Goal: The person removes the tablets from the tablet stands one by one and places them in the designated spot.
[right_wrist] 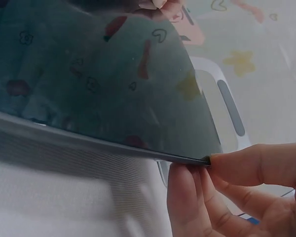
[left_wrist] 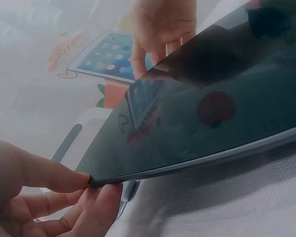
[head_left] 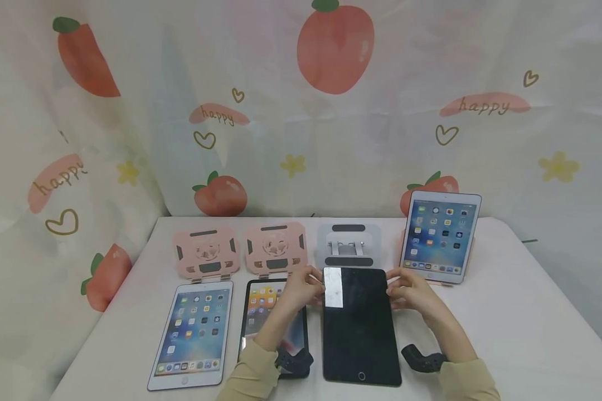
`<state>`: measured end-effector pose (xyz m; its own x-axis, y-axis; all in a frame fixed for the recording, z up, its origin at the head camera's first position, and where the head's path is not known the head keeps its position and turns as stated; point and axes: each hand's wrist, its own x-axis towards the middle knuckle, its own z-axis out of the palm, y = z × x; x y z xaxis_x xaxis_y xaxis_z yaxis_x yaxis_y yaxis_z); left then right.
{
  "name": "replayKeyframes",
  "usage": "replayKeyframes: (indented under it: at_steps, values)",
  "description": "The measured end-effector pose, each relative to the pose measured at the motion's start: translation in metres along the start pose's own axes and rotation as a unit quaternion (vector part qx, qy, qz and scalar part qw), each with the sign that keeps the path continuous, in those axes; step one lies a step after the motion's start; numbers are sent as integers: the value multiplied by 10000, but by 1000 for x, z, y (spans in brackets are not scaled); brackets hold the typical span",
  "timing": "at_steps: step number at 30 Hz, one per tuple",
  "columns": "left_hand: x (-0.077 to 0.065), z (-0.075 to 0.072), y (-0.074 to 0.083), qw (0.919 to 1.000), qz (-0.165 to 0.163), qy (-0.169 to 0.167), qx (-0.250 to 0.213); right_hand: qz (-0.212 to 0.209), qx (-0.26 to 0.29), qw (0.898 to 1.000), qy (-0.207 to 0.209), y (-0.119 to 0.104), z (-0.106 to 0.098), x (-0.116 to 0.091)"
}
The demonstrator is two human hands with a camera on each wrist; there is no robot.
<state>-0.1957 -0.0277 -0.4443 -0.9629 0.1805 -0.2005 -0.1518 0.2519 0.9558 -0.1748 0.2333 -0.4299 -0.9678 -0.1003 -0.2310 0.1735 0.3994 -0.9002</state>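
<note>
A black tablet (head_left: 361, 328) with a dark, reflective screen and a round button at its near end is held between both hands. My left hand (head_left: 303, 289) pinches its upper left edge between thumb and fingers. On the opposite side my right hand (head_left: 412, 289) pinches the upper right edge. Both wrist views show the held edge of the tablet (left_wrist: 197, 133) raised above the white cloth, with shadow beneath. Just behind its top end stands a pale blue tablet stand (head_left: 348, 228) with dark pads.
Two pink stands (head_left: 188, 253) (head_left: 253, 250) stand at the back left. In front of them lie a white tablet (head_left: 193, 334) with a lit screen and a dark-framed tablet (head_left: 261, 312), partly behind my left forearm. Another white tablet (head_left: 440, 236) leans upright on a stand at the back right.
</note>
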Motion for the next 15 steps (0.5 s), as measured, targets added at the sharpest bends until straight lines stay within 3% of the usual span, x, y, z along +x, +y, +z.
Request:
replayKeyframes:
  at_steps: [15]
  values:
    - [1,4,-5,9938,-58,38,1108,205,-494,9986,9,2,4,1]
